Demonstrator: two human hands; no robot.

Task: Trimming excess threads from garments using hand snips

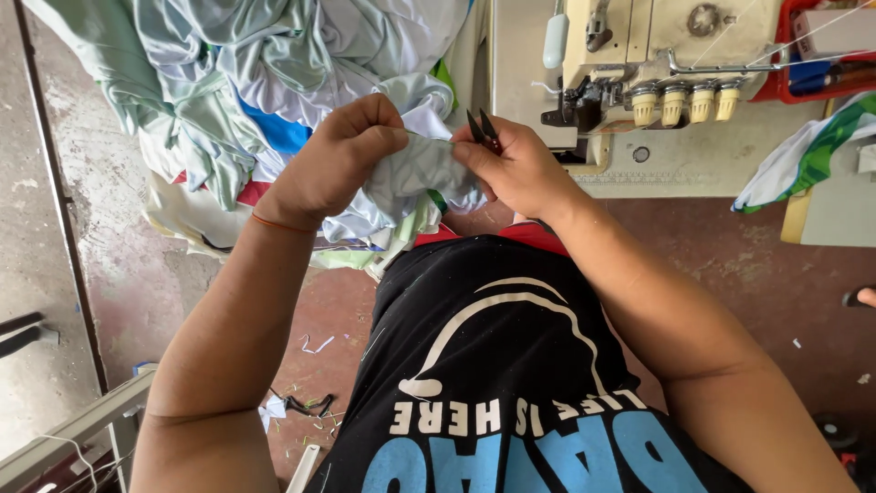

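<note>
**Both hands on a pale green garment piece, thread snips at its edge**

The left hand (pixel 333 164) is closed in a fist-like grip around a bunched piece of pale mint-green knit fabric (pixel 415 169), fingers curled over the top of the cloth and knuckles turned up toward the camera. A thin orange thread band (pixel 278 224) circles that wrist.

The right hand (pixel 520 169) meets the same cloth from the other side, thumb and forefinger pinching its edge. In the same grip it holds a small pair of black thread snips (pixel 484 128), the two pointed blades sticking up above the fingers and slightly parted, right at the fabric edge. So both hands are shut: the left on the fabric, the right on snips and cloth together.

The held fabric sits in the air in front of the person's chest, between the two hands, and its lower folds trail down into a large heap of light green, white and blue garments (pixel 265 64) piled to the upper left. Just beyond the right hand stands a cream-coloured overlock sewing machine (pixel 648 55) with four pale tension knobs (pixel 684 102) in a row, resting on a beige worktop (pixel 712 164). A green-and-white cloth (pixel 808 155) hangs over the worktop's right end. Thread scraps and offcuts (pixel 306 402) lie on the reddish-brown floor (pixel 776 283) beside the person's black printed T-shirt (pixel 493 365).
</note>
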